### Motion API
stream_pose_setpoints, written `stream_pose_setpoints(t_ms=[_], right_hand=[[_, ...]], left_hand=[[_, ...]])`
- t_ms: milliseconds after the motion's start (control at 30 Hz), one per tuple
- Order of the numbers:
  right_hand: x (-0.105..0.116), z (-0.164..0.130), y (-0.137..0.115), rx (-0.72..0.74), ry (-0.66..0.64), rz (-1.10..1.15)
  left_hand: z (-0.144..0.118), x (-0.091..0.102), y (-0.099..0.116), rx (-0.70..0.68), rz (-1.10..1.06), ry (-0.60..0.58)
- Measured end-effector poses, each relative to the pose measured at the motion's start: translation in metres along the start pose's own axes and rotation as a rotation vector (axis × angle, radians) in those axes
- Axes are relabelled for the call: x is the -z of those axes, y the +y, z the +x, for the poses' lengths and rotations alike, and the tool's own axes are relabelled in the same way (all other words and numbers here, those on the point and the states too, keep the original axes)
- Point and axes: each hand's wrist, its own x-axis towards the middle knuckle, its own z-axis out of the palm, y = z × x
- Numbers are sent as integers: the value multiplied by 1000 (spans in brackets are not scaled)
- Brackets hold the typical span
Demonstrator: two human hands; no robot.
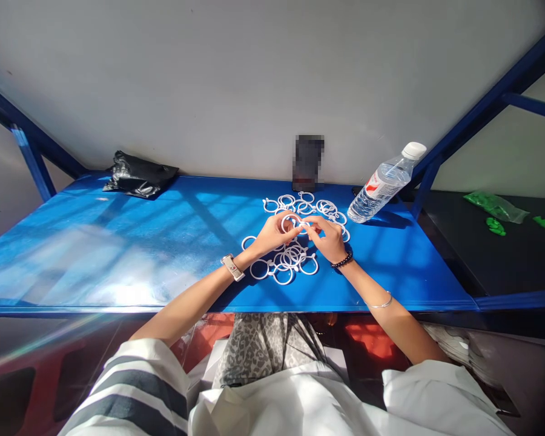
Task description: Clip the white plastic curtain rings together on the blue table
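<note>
Between my two hands is a white plastic ring [283, 224], held a little above the blue table. My left hand [272, 233] is closed on the ring from the left, thumb and fingers pinching it. From the right, my right hand [329, 238] pinches the same ring at its small end piece, which the fingertips partly hide. More white rings [291, 257] with small knobs lie in a loose pile just in front of my hands. Another group of such rings [306, 204] spreads out behind them.
A water bottle [384, 186] with a white cap stands at the right rear of the blue table [163, 254]. A blurred dark phone-like object [307, 162] leans on the wall. At the back left lies a black plastic bag [138, 175]. Green pieces in a bag [495, 207] sit on the dark surface to the right.
</note>
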Motion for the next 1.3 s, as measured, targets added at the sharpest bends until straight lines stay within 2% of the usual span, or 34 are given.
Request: stream_pose_setpoints(t_ms=[267,400,600,1000,1300], right_hand=[[-1,1,0,26,43,37],[0,1,-1,9,28,23],[-1,0,0,-24,-14,15],[-3,0,2,-45,-186,14],[-8,-3,7,-8,-203,-3]], left_hand=[[-1,-1,0,-191,225,90],[-1,-2,-5,-232,272,94],[0,0,-9,-255,320,76],[1,2,-12,-258,367,82],[-1,2,-11,-300,430,59]])
